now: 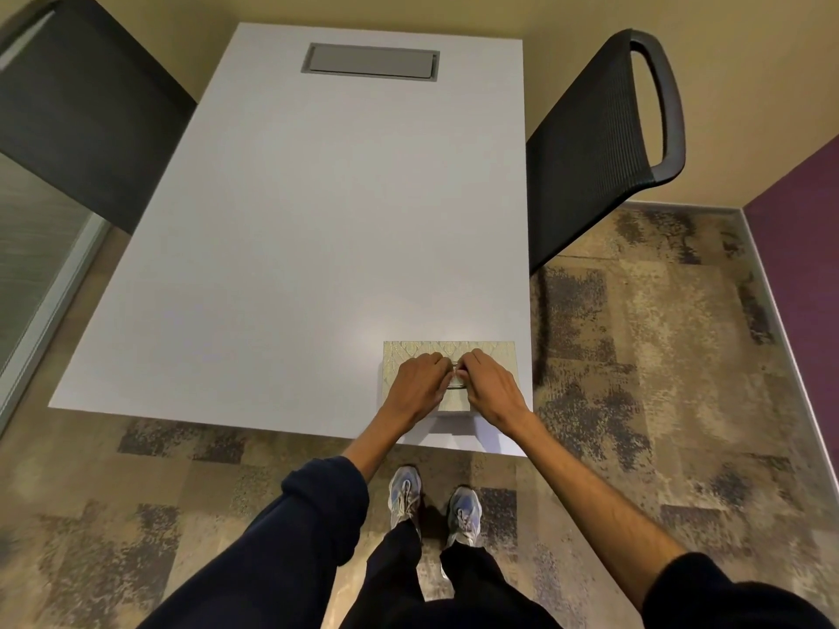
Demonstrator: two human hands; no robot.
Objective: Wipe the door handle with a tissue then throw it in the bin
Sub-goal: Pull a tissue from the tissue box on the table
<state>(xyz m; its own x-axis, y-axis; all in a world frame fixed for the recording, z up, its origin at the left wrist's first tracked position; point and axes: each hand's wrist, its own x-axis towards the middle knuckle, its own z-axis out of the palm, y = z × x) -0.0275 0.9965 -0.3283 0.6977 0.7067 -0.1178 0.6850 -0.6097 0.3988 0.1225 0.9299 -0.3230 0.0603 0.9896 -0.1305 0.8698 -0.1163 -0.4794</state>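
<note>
1. We are standing at a white table [295, 229], with two dark chairs well beyond our fingers; we are seeing no door handle and no bin here.
2. We are working at the patterned tissue box [492, 356], which lies directly under both hands at the table's near corner.
3. Our left hand [420, 383] and right hand [490, 385] are meeting over the box's opening, fingertips pinched narrow on what looks like a tissue [455, 380] between them.
4. We judge this as the fetching step; next we are needing one sheet pulled free.
5. We are reading no writing anywhere.
</note>
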